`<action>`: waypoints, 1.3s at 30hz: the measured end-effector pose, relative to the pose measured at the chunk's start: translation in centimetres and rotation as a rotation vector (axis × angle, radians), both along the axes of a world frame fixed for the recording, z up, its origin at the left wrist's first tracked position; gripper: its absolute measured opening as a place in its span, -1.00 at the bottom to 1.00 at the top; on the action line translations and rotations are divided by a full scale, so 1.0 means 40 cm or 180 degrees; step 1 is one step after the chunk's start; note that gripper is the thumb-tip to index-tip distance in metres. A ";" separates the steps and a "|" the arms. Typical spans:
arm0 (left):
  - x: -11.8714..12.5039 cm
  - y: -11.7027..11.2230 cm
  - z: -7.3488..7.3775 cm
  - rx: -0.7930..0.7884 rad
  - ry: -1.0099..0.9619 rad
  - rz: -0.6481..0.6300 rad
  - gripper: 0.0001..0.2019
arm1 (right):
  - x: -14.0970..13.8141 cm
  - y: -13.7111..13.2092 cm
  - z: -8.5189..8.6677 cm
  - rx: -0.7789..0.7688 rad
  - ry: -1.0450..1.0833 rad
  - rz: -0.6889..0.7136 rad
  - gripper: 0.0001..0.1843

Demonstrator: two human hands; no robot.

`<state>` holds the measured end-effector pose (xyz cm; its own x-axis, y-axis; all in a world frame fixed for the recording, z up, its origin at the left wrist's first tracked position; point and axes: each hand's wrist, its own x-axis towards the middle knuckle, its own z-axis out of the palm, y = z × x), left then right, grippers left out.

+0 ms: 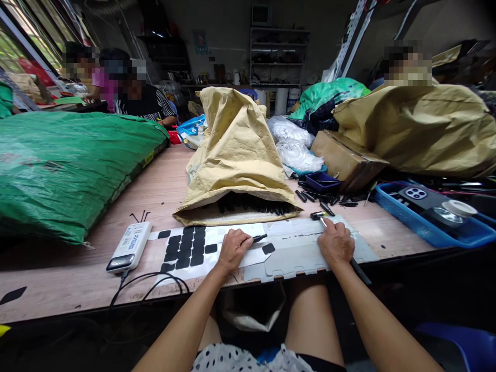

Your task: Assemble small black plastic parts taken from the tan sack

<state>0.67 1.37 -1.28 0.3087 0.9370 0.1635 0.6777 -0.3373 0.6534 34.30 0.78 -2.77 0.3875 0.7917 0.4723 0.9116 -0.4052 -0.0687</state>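
Observation:
My left hand [233, 250] is closed around a short black pen-like part [259, 238], its tip pointing right over the grey plastic sheet [294, 258]. In my right hand [336, 242] is a small hammer; its head [318, 215] shows above the fist and its black handle [361, 272] sticks out below. Beside my left hand lies a white sheet with rows of black rounded-square stickers [186, 247]. One loose black sticker [268, 248] sits between my hands. Just beyond is an open brown paper sack [240, 155] with many black parts inside its mouth.
A large green sack [73, 165] fills the left side, near a white power bank [129, 247] with a black cable [155, 274]. To the right are scattered black parts [327, 208], a cardboard box [344, 157] and a blue tray [434, 222] holding a phone. Other people sit farther back.

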 end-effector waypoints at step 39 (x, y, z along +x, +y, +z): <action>0.032 -0.054 0.107 0.0229 -0.0317 0.1039 -0.72 | 0.001 0.000 -0.001 -0.0022 -0.0073 -0.0001 -0.63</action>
<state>1.96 -0.80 2.99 -0.0262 0.9687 0.2468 0.6916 -0.1608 0.7042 34.36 0.78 -2.81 0.3770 0.7948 0.4756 0.9128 -0.4060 -0.0451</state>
